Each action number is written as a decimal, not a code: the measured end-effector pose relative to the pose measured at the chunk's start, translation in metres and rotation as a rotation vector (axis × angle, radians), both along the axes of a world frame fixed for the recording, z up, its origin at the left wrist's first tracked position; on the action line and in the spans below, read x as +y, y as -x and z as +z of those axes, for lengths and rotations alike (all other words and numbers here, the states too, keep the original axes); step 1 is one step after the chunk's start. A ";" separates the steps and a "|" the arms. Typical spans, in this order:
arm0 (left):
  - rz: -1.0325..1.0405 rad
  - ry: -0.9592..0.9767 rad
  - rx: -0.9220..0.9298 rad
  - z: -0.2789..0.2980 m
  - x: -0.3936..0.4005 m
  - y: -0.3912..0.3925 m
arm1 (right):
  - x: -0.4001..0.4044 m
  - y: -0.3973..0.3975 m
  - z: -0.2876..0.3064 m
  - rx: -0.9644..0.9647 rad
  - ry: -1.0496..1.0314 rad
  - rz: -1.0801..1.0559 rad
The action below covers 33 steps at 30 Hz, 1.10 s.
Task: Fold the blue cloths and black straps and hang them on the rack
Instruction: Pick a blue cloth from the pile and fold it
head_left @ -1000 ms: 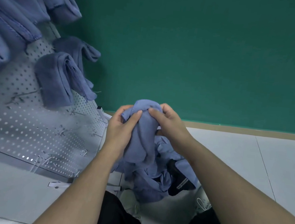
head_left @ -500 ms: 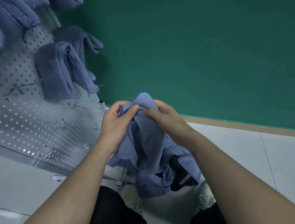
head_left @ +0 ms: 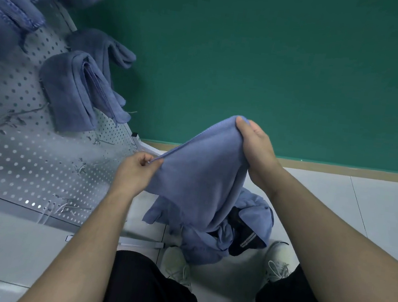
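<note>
While the person stands over the floor (head_left: 335, 217), both hands hold one blue cloth (head_left: 202, 176) stretched between them in the air. The left hand (head_left: 135, 173) pinches one corner of the cloth with thumb and curled fingers, low and near the rack (head_left: 29, 155). The right hand (head_left: 253, 145) is higher and grips the other corner, with the fingers closed around the edge. From the top edge between the hands the cloth hangs down loose in front of the green wall (head_left: 254, 57). Under it, on the floor between the two white shoes (head_left: 176, 263), lies a pile (head_left: 247, 222) of more blue cloths mixed with a black strap (head_left: 242, 236). On the left the rack is a white perforated panel with metal hooks, and several folded cloths (head_left: 75, 90) already hang on it. Black trousers (head_left: 145, 290) show at the bottom.
</note>
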<state>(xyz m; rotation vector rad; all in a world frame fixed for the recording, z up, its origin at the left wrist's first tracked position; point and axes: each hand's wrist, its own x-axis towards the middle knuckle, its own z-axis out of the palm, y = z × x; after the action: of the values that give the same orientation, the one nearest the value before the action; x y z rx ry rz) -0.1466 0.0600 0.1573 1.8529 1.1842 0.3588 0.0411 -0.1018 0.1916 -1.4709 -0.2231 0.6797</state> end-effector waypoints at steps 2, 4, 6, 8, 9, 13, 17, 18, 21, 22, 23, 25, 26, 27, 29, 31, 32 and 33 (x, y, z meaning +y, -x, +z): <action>0.018 0.026 0.014 0.002 -0.002 0.000 | -0.001 -0.003 -0.004 -0.001 0.011 -0.022; 0.053 0.045 -0.021 0.008 -0.004 -0.002 | 0.000 -0.004 -0.007 0.018 0.008 -0.042; 0.084 0.085 -0.081 0.011 -0.006 -0.005 | 0.001 -0.005 -0.007 0.059 -0.004 -0.063; 0.109 0.165 -0.107 0.012 -0.007 -0.005 | 0.001 -0.008 -0.007 0.098 0.010 -0.089; 0.112 0.202 -0.091 0.012 -0.008 -0.004 | 0.000 -0.009 -0.007 0.109 0.030 -0.102; 0.127 0.349 -0.068 0.013 -0.010 0.002 | -0.001 -0.012 -0.010 0.125 0.058 -0.139; 0.135 0.673 -0.203 0.020 -0.011 0.003 | 0.001 -0.012 -0.013 0.147 0.076 -0.157; 0.126 0.714 -0.280 0.019 -0.010 0.002 | 0.001 -0.013 -0.013 0.150 0.084 -0.159; 0.053 0.748 -0.487 0.019 -0.012 -0.002 | 0.002 -0.010 -0.015 0.143 0.113 -0.126; 0.036 0.755 -0.526 0.019 -0.013 -0.004 | 0.003 -0.009 -0.016 0.130 0.118 -0.111; 0.027 0.751 -0.550 0.019 -0.014 -0.007 | 0.005 -0.007 -0.017 0.111 0.119 -0.095; 0.051 0.749 -0.583 0.019 -0.016 -0.013 | 0.008 -0.004 -0.018 0.068 0.116 -0.062; 0.084 0.758 -0.604 0.020 -0.018 -0.018 | 0.010 -0.002 -0.018 0.053 0.111 -0.047; 0.121 0.772 -0.636 0.021 -0.022 -0.023 | 0.012 0.000 -0.018 0.045 0.105 -0.034; 0.206 0.775 -0.686 0.024 -0.031 -0.033 | 0.014 0.003 -0.018 0.044 0.089 -0.009; 0.269 0.766 -0.714 0.026 -0.041 -0.041 | 0.016 0.008 -0.017 0.051 0.066 0.024; 0.281 0.761 -0.717 0.027 -0.046 -0.045 | 0.017 0.011 -0.017 0.050 0.057 0.039; 0.287 0.756 -0.714 0.029 -0.050 -0.048 | 0.018 0.014 -0.017 0.036 0.052 0.050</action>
<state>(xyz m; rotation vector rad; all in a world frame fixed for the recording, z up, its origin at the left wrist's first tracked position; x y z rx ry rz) -0.0986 0.0096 0.1862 0.7912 0.8901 0.5734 0.0274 -0.0835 0.1751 -1.5054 -0.2157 0.7566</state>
